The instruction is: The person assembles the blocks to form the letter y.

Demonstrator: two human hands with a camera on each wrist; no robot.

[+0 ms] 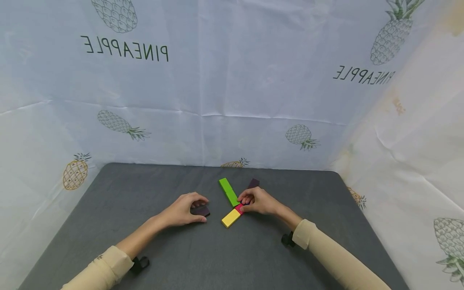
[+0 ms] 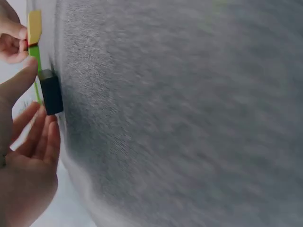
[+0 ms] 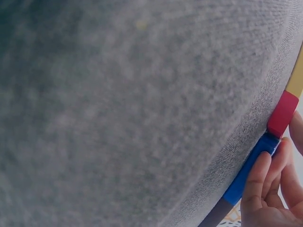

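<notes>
My left hand (image 1: 184, 209) curls round a dark block (image 1: 201, 211) on the grey table, thumb at its near side and fingers at its far side. The left wrist view shows this dark block (image 2: 51, 92) between thumb and fingertips. My right hand (image 1: 259, 201) bends over the middle of several coloured blocks set end to end. In the right wrist view its fingers rest against a blue block (image 3: 251, 170), and the thumb is beside a red block (image 3: 283, 113). A yellow block (image 1: 230, 218) adjoins the red one. A green piece (image 1: 228, 191) slants away from the junction.
Another dark block (image 1: 254, 183) lies beyond the right hand, at the far end of the row. The grey tabletop (image 1: 232, 257) meets a pale pineapple-print cloth (image 1: 232, 88) at the back. Black wrist straps (image 1: 288, 239) show below both sleeves.
</notes>
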